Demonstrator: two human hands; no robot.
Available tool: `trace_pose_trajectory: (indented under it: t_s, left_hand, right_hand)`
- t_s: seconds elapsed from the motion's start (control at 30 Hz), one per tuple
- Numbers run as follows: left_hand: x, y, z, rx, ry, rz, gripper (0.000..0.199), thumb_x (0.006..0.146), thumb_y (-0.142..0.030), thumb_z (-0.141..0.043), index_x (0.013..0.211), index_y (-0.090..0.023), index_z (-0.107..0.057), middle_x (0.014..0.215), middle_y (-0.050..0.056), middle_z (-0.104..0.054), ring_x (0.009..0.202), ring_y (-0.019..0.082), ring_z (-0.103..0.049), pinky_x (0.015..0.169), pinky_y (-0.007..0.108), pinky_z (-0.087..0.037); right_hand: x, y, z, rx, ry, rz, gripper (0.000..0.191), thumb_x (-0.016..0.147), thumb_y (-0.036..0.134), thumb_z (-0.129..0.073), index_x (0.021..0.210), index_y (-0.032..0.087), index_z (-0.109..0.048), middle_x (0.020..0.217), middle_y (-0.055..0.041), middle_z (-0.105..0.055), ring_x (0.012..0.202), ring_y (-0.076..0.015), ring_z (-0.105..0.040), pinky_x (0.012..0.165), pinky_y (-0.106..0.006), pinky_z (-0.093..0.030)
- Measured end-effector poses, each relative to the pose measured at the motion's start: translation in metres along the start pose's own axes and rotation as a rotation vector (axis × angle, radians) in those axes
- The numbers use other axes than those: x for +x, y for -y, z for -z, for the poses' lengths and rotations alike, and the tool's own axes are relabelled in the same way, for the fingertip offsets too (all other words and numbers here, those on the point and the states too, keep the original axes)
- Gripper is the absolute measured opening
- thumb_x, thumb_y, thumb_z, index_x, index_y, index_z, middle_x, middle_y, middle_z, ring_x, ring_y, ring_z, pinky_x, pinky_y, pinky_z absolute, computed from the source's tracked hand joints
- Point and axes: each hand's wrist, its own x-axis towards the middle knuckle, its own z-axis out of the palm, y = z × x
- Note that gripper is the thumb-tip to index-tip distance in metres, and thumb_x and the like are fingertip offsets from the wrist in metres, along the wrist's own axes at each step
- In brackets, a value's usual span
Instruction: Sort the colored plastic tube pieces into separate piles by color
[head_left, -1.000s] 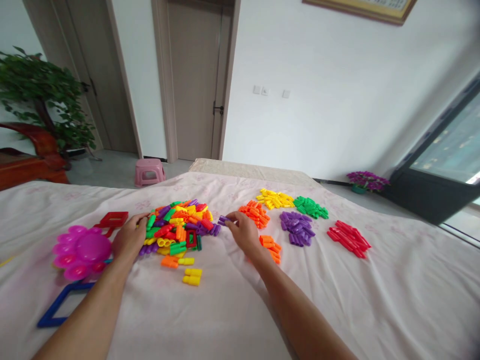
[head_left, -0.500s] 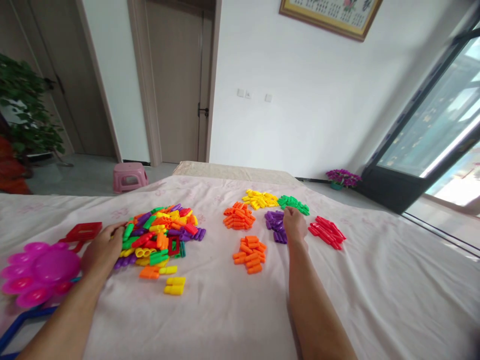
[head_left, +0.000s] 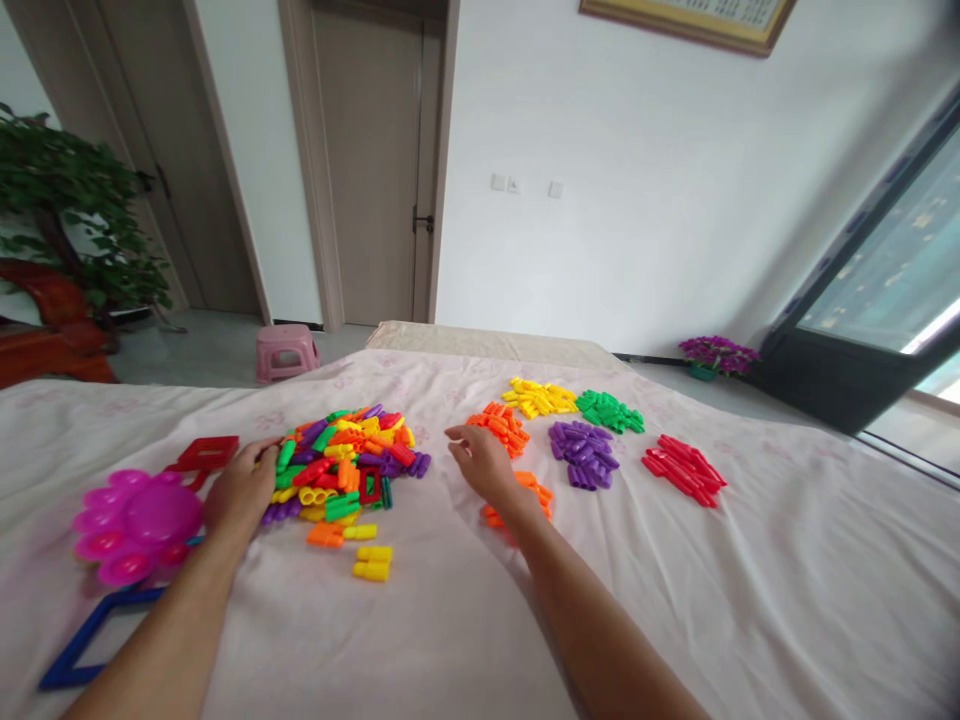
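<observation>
My left hand (head_left: 244, 485) rests at the left edge of a mixed pile of plastic tube-shaped toy pieces (head_left: 349, 470) in green, purple, orange, yellow and red. Its fingers are curled against the pile; anything inside them is hidden. My right hand (head_left: 480, 458) hovers in front of the orange pieces (head_left: 506, 428), fingers apart and nothing seen in them. Its wrist partly covers a second orange group (head_left: 536, 490). Beyond and to the right lie sorted groups of yellow pieces (head_left: 541, 398), green pieces (head_left: 611, 411), purple pieces (head_left: 585, 455) and red pieces (head_left: 684, 468).
Left of the pile are a pink flower-shaped toy (head_left: 142, 525), a red frame piece (head_left: 206, 453) and a blue square frame (head_left: 82, 640). A few loose yellow pieces (head_left: 373, 563) lie in front on the pale cloth (head_left: 420, 660). A pink stool (head_left: 287, 350) stands beyond.
My right hand has left the purple group and moved left toward the mixed pile, its fingers opening. My left hand stays at the pile's edge. The view has shifted slightly left.
</observation>
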Motion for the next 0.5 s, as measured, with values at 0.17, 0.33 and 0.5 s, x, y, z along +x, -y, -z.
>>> trace_pose_trajectory:
  t_s: [0.17,0.33,0.5]
  left_hand:
    - [0.001,0.003,-0.004,-0.015,-0.019,-0.033,0.045,0.096,-0.047,-0.038,0.123,-0.028,-0.069,0.121,0.011,-0.071,0.102,0.032,-0.066,0.079,0.042,-0.049]
    - [0.0,0.002,-0.003,-0.024,-0.02,-0.033,0.044,0.096,-0.047,-0.038,0.123,-0.029,-0.069,0.117,0.01,-0.072,0.1,0.031,-0.067,0.077,0.041,-0.049]
    - [0.0,0.001,-0.003,-0.032,-0.014,-0.027,0.044,0.096,-0.046,-0.04,0.124,-0.028,-0.068,0.118,0.01,-0.071,0.098,0.03,-0.067,0.078,0.041,-0.049]
  right_hand:
    - [-0.012,0.021,-0.03,-0.147,0.151,0.12,0.044,0.095,0.036,-0.059,0.137,0.02,-0.059,0.13,-0.0106,-0.066,0.12,-0.0239,-0.057,0.102,-0.034,-0.04]
    - [-0.014,0.026,-0.041,-0.242,0.199,0.178,0.04,0.091,0.042,-0.065,0.128,0.025,-0.065,0.119,-0.0076,-0.07,0.11,-0.0243,-0.059,0.095,-0.035,-0.04]
    - [-0.014,0.018,-0.026,-0.276,0.099,0.195,0.031,0.091,0.032,-0.061,0.121,0.024,-0.068,0.11,-0.0069,-0.072,0.104,-0.023,-0.061,0.092,-0.033,-0.041]
